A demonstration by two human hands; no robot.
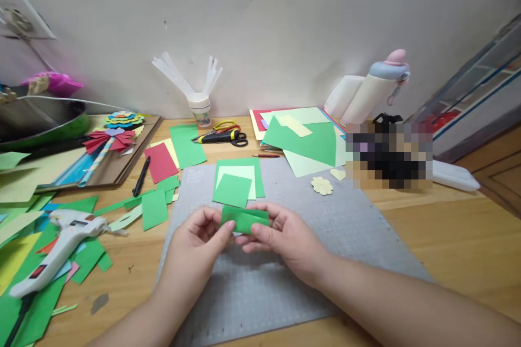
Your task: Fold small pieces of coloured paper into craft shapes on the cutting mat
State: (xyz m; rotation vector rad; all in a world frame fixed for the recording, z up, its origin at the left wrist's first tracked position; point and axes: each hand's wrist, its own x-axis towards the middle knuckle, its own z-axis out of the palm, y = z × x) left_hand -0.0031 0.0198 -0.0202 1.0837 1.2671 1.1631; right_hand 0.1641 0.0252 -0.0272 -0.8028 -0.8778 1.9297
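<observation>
Both my hands meet over the grey cutting mat (309, 260). My left hand (197, 244) pinches the left end of a small folded green paper piece (246, 219), thumb on top. My right hand (280, 236) grips its right end, fingers curled beneath and thumb above. The paper is held a little above the mat. Just beyond it lie stacked green paper squares (238, 181) on the mat.
A white glue gun (61, 241) lies at the left among green paper scraps. Scissors (223, 135), a black pen (141, 176), a red sheet (160, 161), a cup of white strips (199, 108), paper flowers (118, 127), green sheets (313, 141) and a bottle (376, 89) stand farther back.
</observation>
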